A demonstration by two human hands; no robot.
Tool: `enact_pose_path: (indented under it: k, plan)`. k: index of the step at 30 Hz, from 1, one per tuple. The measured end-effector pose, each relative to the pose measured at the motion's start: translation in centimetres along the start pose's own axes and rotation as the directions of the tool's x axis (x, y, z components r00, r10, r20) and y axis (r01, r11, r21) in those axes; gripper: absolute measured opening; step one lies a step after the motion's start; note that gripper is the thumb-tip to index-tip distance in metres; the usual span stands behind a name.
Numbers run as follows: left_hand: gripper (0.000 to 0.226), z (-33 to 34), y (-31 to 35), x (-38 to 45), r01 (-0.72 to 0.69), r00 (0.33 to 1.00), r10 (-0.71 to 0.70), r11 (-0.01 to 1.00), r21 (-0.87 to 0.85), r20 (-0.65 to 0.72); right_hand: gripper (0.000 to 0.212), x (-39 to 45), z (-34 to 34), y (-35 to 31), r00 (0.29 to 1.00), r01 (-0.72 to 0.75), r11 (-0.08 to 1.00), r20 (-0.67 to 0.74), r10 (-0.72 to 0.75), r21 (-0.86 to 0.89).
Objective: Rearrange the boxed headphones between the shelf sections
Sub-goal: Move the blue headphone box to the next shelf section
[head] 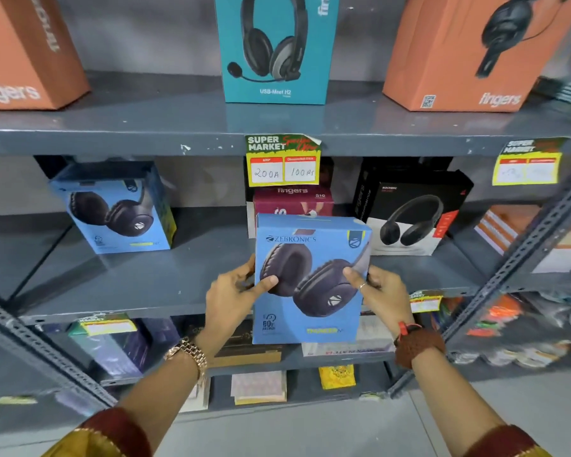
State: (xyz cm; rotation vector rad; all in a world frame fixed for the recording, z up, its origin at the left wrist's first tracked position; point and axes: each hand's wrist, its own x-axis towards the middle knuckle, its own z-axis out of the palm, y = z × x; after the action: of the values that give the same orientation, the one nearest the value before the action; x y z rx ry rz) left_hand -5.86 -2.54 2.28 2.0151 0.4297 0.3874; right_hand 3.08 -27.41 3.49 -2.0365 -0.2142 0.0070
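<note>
Nearest the lens: two forearms in maroon-cuffed mustard sleeves, raised toward a grey steel rack. Clamped between the left hand (233,293) and the right hand (381,288), both closed on its sides with thumbs laid across the printed front: an upright light-blue cardboard headphone box (310,282) marked Zebronics, held in the air in front of the grey metal middle shelf (165,278), not resting on it. Just behind that box, on the same shelf: a maroon carton (292,201), largely hidden. To the left and well apart: a second light-blue headphone box (116,209) of the same design, standing slightly turned. To the right: a black-and-white headphone box (409,214). Hung on the edge above: a yellow price tag (282,161) reading 200 and 100. Farthest back, on the top shelf (112,140): a teal headset box (276,47) between two orange cartons (27,51) and (475,51). Judged partway through: one box in transit, its destination section not evident, wide bare space open between the two blue boxes' positions; placement and any further swaps not yet done.
</note>
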Motion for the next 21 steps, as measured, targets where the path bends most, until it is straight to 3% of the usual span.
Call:
enact_pose_path:
  k: [6,9,11,14,21]
  plan:
    - [0.039,-3.8,-1.0,-2.9,0.037,0.999,-0.035,0.993,-0.112,0.021,0.069,-3.0,1.5,-2.6,0.998,0.034,0.999,0.047,-0.034,0.004]
    - [0.036,-7.3,-3.2,-3.3,0.056,0.998,-0.057,0.98,-0.193,0.0,0.052,-3.5,4.9,-4.7,0.997,0.029,0.999,0.069,-0.031,0.027]
    - [0.034,-10.6,-5.2,-3.0,0.063,0.996,-0.074,0.973,-0.222,-0.044,0.041,-3.4,8.7,-6.5,0.992,0.047,0.997,0.116,-0.053,0.053]
    - [0.025,-15.4,-7.6,-2.0,0.071,0.987,-0.099,0.973,-0.218,-0.123,0.044,-3.0,14.4,-8.7,0.983,0.04,0.995,0.177,-0.056,0.088]
    - [0.035,-25.3,-14.5,2.8,0.109,0.954,-0.169,0.965,-0.239,-0.248,0.035,-2.0,29.2,-13.6,0.954,-0.006,0.977,0.293,-0.058,0.212]
